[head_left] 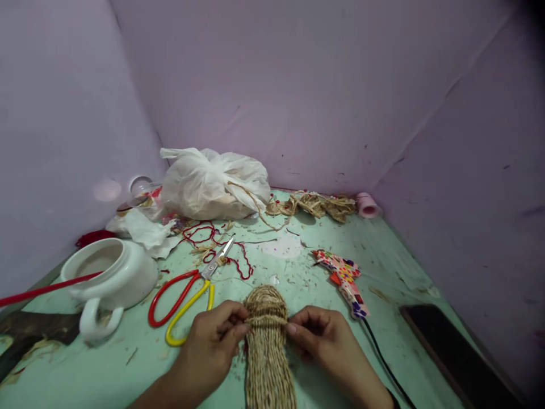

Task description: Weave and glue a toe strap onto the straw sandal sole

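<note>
A long oval piece woven from jute rope [268, 352] lies on the green table [128, 369] in front of me. My left hand [213, 346] pinches its left edge near the rounded top, fingers closed. My right hand [323, 341] pinches the right edge at the same height, fingers closed too. A strand of jute runs across the piece between both hands.
Scissors with red and yellow handles [187, 298] lie left of the piece. A white pot [113, 278] with a red stick stands far left. A patterned glue gun [344, 281] lies right, a dark phone [455, 352] beyond. A plastic bag [213, 184], loose jute [315, 204] and red thread [204, 233] lie behind.
</note>
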A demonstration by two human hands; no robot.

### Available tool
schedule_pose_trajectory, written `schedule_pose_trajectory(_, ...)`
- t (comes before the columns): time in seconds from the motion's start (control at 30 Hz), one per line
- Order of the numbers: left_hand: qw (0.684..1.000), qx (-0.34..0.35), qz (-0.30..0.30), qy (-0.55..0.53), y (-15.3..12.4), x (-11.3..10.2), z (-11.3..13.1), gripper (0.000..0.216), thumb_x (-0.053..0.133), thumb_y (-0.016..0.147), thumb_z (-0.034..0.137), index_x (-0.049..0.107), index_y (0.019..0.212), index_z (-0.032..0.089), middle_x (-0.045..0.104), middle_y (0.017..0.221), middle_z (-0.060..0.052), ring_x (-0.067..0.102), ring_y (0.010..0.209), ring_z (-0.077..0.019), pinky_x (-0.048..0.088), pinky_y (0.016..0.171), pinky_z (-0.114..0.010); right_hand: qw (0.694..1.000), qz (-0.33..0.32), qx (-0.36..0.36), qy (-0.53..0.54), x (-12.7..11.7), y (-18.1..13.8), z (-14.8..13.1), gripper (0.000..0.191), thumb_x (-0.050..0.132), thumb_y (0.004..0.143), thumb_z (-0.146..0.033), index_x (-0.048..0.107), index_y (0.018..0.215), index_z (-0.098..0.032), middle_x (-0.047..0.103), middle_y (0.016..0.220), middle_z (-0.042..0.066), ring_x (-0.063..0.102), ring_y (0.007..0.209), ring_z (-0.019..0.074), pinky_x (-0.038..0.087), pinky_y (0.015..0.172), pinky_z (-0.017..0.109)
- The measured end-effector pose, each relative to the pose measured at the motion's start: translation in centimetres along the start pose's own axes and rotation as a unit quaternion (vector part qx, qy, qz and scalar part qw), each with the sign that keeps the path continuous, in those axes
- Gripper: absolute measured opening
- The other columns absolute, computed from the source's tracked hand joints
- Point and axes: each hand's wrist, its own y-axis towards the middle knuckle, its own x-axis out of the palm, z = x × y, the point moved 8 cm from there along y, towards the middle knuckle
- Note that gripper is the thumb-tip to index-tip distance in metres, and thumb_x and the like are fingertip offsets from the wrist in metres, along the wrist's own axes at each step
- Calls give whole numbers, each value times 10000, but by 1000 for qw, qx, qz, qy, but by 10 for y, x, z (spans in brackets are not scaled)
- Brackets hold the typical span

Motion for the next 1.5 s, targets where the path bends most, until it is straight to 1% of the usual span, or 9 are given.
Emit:
schedule_pose_trajectory(0.37, 996, -5, 74, 41, 1, -7, -3, 171, 659, 601, 304, 567, 707, 207, 510, 526, 36, 488, 472, -116, 402, 435, -203, 999, 27, -6, 37, -1, 1, 3, 157, 660, 605, -275, 579, 560, -148, 480, 479, -37, 371, 452, 74, 281, 437, 202)
schedule_pose_trajectory(0.5, 973, 78, 179, 125, -6, -20, 19, 177, 665, 600, 288, 587, 747, 230, 546, 598, 7, 487, 498, -136, 400, 452, -227, 998, 43, -1, 48, 0, 1, 5, 95, 651, 599, -226, 601, 577, -149, 531, 512, -23, 432, 490, 87, 321, 477, 207)
schedule_pose_trajectory(0.63, 944, 204, 213, 151, -15, -18, 47, 146, 681, 594, 272, 618, 722, 241, 613, 842, -64, 547, 679, -200, 436, 561, -267, 994, 45, 7, 100, 2, 1, 7, 115, 666, 577, -210, 595, 649, -156, 567, 565, -16, 492, 533, 104, 359, 515, 214)
schedule_pose_trajectory(0.73, 934, 211, 240, 157, -14, -22, 54, 143, 655, 634, 317, 619, 753, 247, 600, 960, -79, 547, 847, -248, 450, 692, -300, 991, 31, 1, 129, 4, 1, 2, 165, 684, 571, -233, 582, 677, -158, 568, 584, -14, 499, 553, 106, 359, 527, 214)
schedule_pose_trajectory(0.83, 968, 107, 193, 115, 6, -28, 41, 267, 603, 691, 411, 594, 898, 242, 595, 1037, -65, 555, 889, -247, 450, 753, -310, 987, 4, -4, 159, 9, -1, -4, 215, 688, 590, -310, 560, 673, -159, 532, 563, -28, 447, 514, 84, 316, 499, 203)
schedule_pose_trajectory(1.0, 997, -55, 7, -56, 37, -22, 14, 356, 568, 751, 405, 572, 1036, 193, 624, 1018, -56, 561, 964, -222, 445, 777, -274, 979, -60, -35, 191, 25, -6, -10, 266, 692, 628, -363, 531, 694, -161, 488, 569, -44, 372, 490, 56, 264, 476, 187)
schedule_pose_trajectory(1.13, 993, -52, -49, -97, 41, -19, 17, 305, 633, 711, 278, 611, 1000, 184, 643, 917, -27, 571, 841, -161, 433, 722, -228, 973, -89, -42, 209, 35, -9, -9, 333, 674, 649, -445, 524, 732, -159, 508, 608, -32, 392, 466, 48, 306, 465, 185)
schedule_pose_trajectory(1.27, 991, -50, -72, -102, 38, -14, 19, 239, 640, 705, 251, 623, 930, 170, 628, 798, -11, 562, 743, -134, 430, 682, -223, 984, -43, -67, 160, 29, -9, -8, 320, 576, 745, -464, 549, 878, -173, 514, 584, -35, 422, 448, 68, 343, 445, 194)
schedule_pose_trajectory(1.5, 994, 98, -4, 52, 26, -20, 41, 204, 510, 802, 343, 588, 904, 184, 593, 1022, -76, 549, 961, -211, 436, 812, -309, 986, -6, -54, 155, 28, -5, 2, 204, 604, 723, -328, 545, 837, -170, 521, 614, -25, 441, 494, 86, 386, 441, 194)
